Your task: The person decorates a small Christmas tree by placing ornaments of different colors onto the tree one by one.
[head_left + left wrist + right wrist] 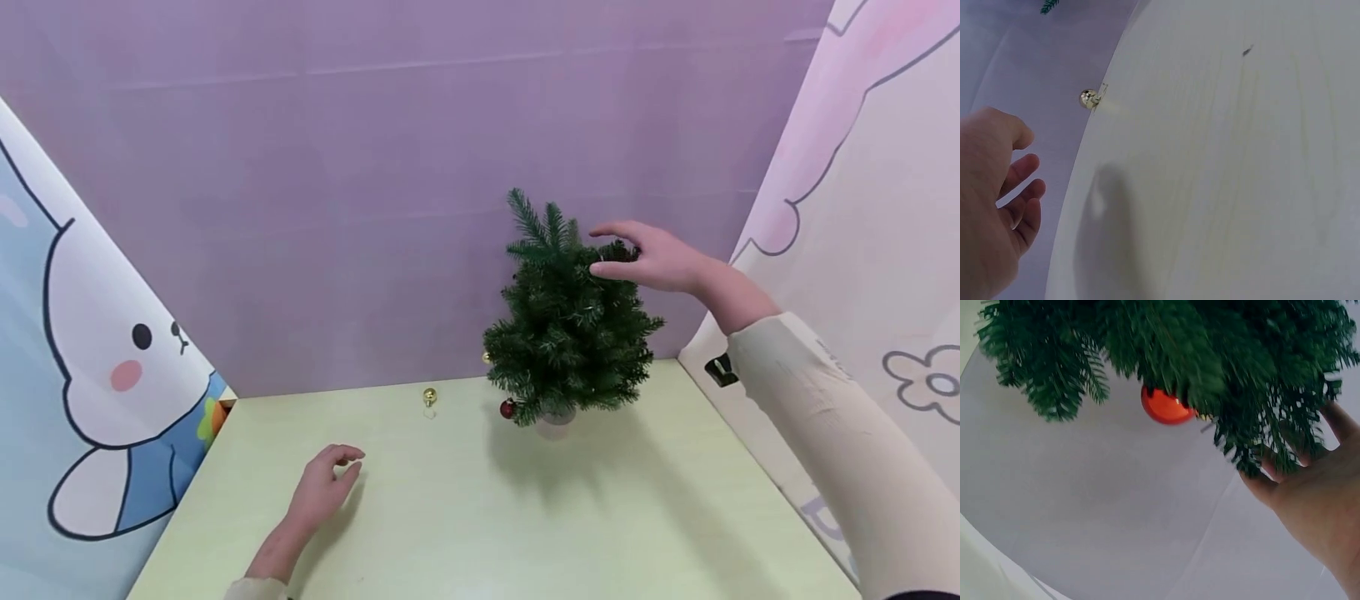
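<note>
A small green artificial Christmas tree (570,333) stands toward the back right of the table. At its upper right side is my right hand (660,260), thumb in front of the branches and fingers extended; in the right wrist view the fingertips of this hand (1310,481) are among the needles. Whether they press on a branch I cannot tell. A dark red ball ornament (507,408) hangs low on the tree's left, and a shiny red-orange ball (1167,406) shows beneath branches. My left hand (322,487) hovers over the table, fingers loosely bent, holding nothing.
A gold ball ornament (430,396) with a loop lies near the table's back edge, left of the tree. Behind stands a purple backdrop (375,208); printed panels flank the pale table (450,517). A black clip (722,370) is at the right panel.
</note>
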`<state>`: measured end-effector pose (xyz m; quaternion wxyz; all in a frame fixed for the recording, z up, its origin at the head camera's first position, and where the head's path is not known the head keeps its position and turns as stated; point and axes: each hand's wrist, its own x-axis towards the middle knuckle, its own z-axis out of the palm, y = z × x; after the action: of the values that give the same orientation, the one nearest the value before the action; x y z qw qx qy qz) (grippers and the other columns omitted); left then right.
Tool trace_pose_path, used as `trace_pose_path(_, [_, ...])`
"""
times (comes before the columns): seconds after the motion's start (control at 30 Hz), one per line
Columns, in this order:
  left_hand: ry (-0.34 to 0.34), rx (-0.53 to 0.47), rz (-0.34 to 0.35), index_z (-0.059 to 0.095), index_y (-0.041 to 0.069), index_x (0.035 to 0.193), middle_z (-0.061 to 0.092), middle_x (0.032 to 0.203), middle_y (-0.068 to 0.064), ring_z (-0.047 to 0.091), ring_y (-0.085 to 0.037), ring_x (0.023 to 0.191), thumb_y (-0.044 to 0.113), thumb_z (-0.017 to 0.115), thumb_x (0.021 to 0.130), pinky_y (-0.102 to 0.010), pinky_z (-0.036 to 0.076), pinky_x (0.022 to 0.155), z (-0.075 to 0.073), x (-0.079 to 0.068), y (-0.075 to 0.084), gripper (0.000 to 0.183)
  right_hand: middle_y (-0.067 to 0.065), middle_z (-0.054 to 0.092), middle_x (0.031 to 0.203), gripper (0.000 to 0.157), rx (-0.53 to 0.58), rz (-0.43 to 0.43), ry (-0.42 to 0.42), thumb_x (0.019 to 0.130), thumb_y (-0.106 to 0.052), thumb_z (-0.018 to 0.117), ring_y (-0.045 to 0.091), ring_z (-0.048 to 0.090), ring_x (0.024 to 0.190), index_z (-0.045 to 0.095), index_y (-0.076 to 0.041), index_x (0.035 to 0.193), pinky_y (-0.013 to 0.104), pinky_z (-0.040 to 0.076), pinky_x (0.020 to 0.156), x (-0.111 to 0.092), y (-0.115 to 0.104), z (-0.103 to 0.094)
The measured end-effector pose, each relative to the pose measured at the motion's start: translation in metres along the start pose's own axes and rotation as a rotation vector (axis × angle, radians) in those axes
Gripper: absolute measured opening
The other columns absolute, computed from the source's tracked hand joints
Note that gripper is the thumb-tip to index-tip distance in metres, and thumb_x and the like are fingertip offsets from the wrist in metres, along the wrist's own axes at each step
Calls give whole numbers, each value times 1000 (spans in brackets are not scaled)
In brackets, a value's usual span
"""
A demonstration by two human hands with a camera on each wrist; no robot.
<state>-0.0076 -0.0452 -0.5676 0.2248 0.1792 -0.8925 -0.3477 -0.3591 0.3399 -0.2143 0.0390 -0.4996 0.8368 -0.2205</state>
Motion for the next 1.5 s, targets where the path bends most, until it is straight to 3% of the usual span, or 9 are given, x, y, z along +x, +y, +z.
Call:
trace_pose_path(0.2, [12, -37, -61, 71, 12, 102, 64, 104, 1, 56, -19, 97, 3, 66, 90, -34, 48, 76, 12, -9, 2, 16, 9, 36, 151, 69, -30, -36, 57, 91, -52, 62, 33, 27, 140, 41, -17, 147, 58, 22, 109, -4, 4, 15])
trace_pose_path(0.4, [27, -97, -61, 71, 11, 103, 65, 104, 1, 55, -20, 97, 2, 66, 90, -28, 48, 72, 19, -16, 9, 17, 12, 35, 151, 70, 29, 63, 162, 91, -53, 61, 37, 28, 139, 42, -16, 146, 61, 23, 106, -15, 10, 20])
trace_pose_path(0.53, [26, -117, -48, 70, 9, 104, 65, 105, 0, 55, -20, 98, 2, 65, 90, -27, 48, 70, 22, -11, 15, 16, 10, 33, 153, 72, 99, 133, 199, 89, -55, 63, 37, 24, 141, 41, -19, 147, 64, 21, 106, -27, 15, 21])
trace_pose_path(0.8, [-9, -119, -50, 70, 8, 107, 65, 107, -1, 55, -21, 98, 2, 65, 91, -32, 49, 75, 31, -4, 18, 17, 7, 33, 153, 70, 185, 186, 258, 88, -55, 64, 37, 26, 139, 44, -19, 144, 64, 25, 104, -45, 14, 30])
trace_pose_path(1.1, [-52, -128, -81, 69, 8, 107, 64, 107, -2, 56, -22, 98, 4, 64, 92, -34, 50, 78, 29, 4, 16, 16, 9, 35, 150, 66, 333, 201, 316, 91, -44, 66, 34, 36, 130, 42, -13, 145, 55, 34, 100, -53, 4, 37])
trace_pose_path(1.3, [-15, -147, -40, 69, 6, 105, 65, 105, -5, 58, -24, 95, 1, 64, 91, -33, 52, 76, 26, 8, 14, 16, 10, 29, 154, 63, 344, 207, 318, 95, -44, 60, 35, 39, 128, 40, -14, 147, 53, 37, 95, -56, -6, 41])
trace_pose_path(1.5, [-58, -149, -57, 70, 8, 104, 65, 103, -5, 59, -22, 93, 2, 64, 91, -34, 51, 78, 33, 17, 13, 15, 7, 23, 158, 58, 370, 210, 320, 95, -41, 60, 34, 36, 130, 43, -16, 145, 54, 36, 94, -65, -13, 46])
